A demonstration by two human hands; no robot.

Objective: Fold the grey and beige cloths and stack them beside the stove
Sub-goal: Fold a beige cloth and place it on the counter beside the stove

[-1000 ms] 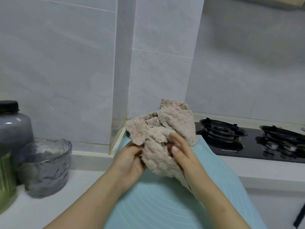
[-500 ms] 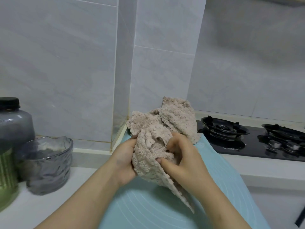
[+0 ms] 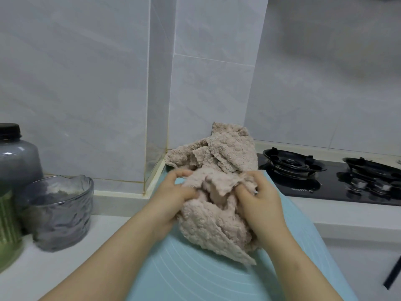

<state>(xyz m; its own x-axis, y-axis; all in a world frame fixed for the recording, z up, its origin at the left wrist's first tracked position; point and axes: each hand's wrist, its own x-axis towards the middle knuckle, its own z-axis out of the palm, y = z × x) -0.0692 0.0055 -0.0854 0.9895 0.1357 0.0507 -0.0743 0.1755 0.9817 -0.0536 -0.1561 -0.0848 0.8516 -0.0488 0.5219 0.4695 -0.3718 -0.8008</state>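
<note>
over the mat [image 3: 195,276], beige cloth [image 3: 212,227] more bunched

Pale grey marbled wall tiles [image 3: 76,83] fill the far side, and a square tiled column [image 3: 212,94] juts out mid-scene. Yellowed sealant [image 3: 117,180] lines their base above the white bench [image 3: 54,263].
</note>
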